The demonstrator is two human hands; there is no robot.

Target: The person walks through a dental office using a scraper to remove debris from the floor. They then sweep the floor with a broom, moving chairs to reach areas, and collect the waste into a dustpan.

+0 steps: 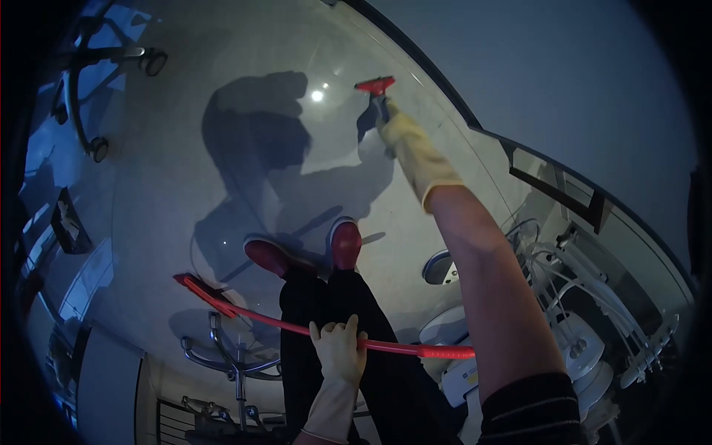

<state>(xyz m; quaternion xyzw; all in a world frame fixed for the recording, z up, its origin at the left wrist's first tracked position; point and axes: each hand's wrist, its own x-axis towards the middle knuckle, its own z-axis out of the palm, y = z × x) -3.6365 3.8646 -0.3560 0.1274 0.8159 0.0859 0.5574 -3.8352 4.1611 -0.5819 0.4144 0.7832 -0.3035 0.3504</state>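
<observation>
A: In the head view, what does the left hand (340, 348) hold?

B: It wears a pale yellow rubber glove and its fingers are curled over a long red plastic broom handle (326, 332), gripping it near the middle. The handle runs slantwise across the dark trousers (326, 311), and its red brush head (202, 288) sits low on the glossy grey floor (148, 185), left of the two dark red shoes (311, 248).

A: And the right hand (400, 130)?

B: Also in a yellow glove, arm stretched far out. It is closed round the grip of a small red scraper-like tool (375, 86), whose flat head lies against the floor beside the dark baseboard (423, 63).

A: Anything else nearby?

B: A white machine with hoses (586, 311) stands at the right, a wheeled chair base (96, 89) at upper left, and the person's shadow (259, 148) falls across the floor
</observation>
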